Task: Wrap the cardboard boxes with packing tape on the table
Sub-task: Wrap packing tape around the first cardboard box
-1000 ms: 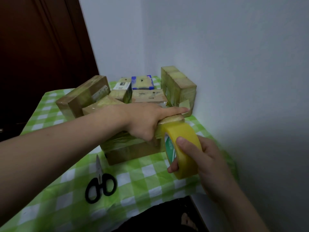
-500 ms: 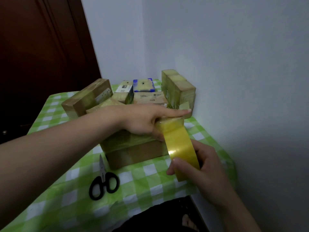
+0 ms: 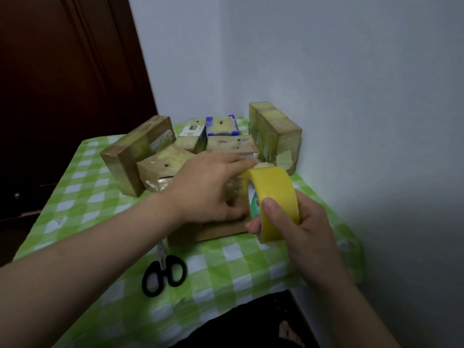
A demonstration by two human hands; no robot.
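A brown cardboard box (image 3: 200,233) lies near the front of the table (image 3: 226,270), mostly hidden under my left hand (image 3: 211,189). That hand rests flat on the box top, fingers stretched to the right edge. My right hand (image 3: 296,227) grips a yellow roll of packing tape (image 3: 275,202) at the box's right end, thumb on the outer face. The roll stands upright and touches the box's upper right corner.
Black-handled scissors (image 3: 163,272) lie on the green checked cloth in front of the box. Several taped boxes (image 3: 273,131) crowd the back of the table against the wall corner. A dark wooden door (image 3: 62,96) is at the left. The table's front edge is close.
The tape roll has risen from below the box's right side to its top corner. My left hand has slid slightly along the box top.
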